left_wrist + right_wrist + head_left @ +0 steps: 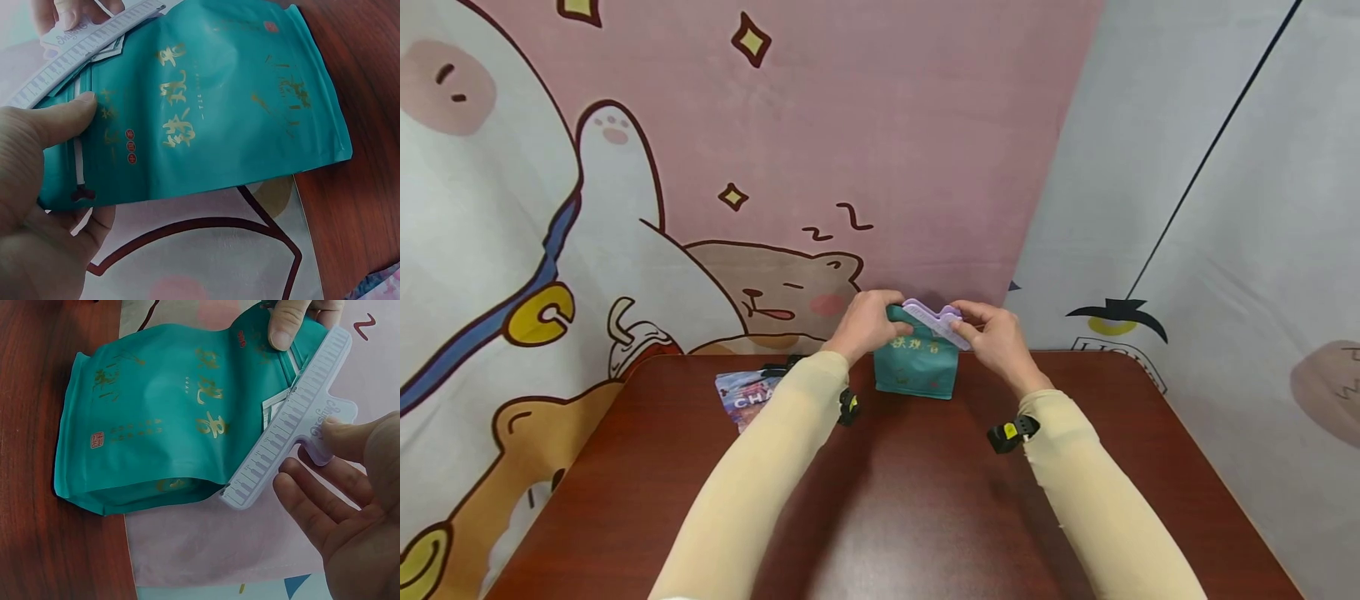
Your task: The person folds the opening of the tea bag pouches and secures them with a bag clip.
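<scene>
A teal pouch [917, 365] with gold characters stands near the back of the table. My left hand [867, 323] grips its top left corner, thumb on the front, as the left wrist view shows. Across the top edge, at a slant, lies a lilac bag clip [284, 419] with a piano-key pattern. My right hand [1000, 340] pinches the clip's handle between thumb and fingers. Beside the clip, a small white piece [273, 405] shows at the pouch's mouth. How far the clip's jaws reach behind the pouch is hidden.
A colourful printed pouch [747, 400] lies on the table at the left, partly behind the left sleeve. The brown table [917, 500] ends at a cartoon-printed cloth [925, 167] just behind the teal pouch.
</scene>
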Motion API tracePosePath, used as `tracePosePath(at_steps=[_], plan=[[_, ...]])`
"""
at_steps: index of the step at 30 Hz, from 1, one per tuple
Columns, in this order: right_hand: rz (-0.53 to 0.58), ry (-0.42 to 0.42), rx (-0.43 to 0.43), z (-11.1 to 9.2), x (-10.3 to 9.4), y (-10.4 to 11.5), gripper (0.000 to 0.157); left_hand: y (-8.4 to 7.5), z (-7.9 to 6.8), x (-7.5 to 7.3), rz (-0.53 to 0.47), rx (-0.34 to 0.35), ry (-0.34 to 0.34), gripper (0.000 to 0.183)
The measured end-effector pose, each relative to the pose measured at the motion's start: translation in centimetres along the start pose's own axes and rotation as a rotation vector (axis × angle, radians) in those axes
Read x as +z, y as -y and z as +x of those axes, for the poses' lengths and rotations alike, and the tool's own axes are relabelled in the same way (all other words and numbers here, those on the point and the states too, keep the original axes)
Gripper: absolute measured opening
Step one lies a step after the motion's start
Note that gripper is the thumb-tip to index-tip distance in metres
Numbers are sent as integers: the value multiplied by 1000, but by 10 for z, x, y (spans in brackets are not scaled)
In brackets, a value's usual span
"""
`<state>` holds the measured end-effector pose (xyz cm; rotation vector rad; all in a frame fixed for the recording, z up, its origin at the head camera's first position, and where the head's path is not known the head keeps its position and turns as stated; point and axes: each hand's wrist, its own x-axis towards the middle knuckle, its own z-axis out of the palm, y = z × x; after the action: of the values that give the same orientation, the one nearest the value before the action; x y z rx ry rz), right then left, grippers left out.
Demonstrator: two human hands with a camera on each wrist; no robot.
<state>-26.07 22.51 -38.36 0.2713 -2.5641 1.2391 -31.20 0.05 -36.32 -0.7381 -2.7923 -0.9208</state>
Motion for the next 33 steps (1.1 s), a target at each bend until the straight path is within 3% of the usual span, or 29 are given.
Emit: tracePosePath(at_steps=[10, 17, 29, 33], plan=[[-35, 31, 2, -4, -5, -3, 35, 4, -10, -5, -7, -4, 27, 43], [-56, 15, -59, -8, -10, -9, 34, 4, -15, -11, 2, 4, 36, 57], [-84, -15, -134, -17, -21, -19, 32, 9, -30, -17, 98, 120, -20, 61], [-101, -6, -156, -20, -21, -19, 32, 12, -39, -23, 96, 116, -14, 61]])
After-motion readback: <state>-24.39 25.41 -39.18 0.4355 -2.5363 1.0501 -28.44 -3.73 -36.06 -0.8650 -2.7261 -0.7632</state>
